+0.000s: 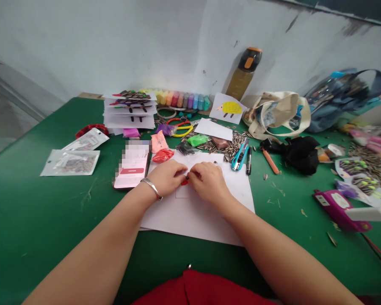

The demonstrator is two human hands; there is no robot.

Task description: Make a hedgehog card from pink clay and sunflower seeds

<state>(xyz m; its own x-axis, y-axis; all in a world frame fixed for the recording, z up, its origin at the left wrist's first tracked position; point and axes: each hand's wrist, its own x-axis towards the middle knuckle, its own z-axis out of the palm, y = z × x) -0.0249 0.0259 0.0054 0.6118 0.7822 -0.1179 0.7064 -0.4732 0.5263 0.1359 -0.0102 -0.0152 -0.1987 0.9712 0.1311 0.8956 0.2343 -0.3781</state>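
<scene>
Mid-frame — my left hand (169, 177) and right hand (208, 181) nearly together, fingertips at a small red piece (184, 183) over white paper (206, 222); can't tell which pinches it. Phone (132, 163) left of them — blue cutter (239, 156) right of centre.

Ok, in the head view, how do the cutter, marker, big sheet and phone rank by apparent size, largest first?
1. Big sheet
2. Phone
3. Cutter
4. Marker, about as long as the cutter but thinner
</scene>
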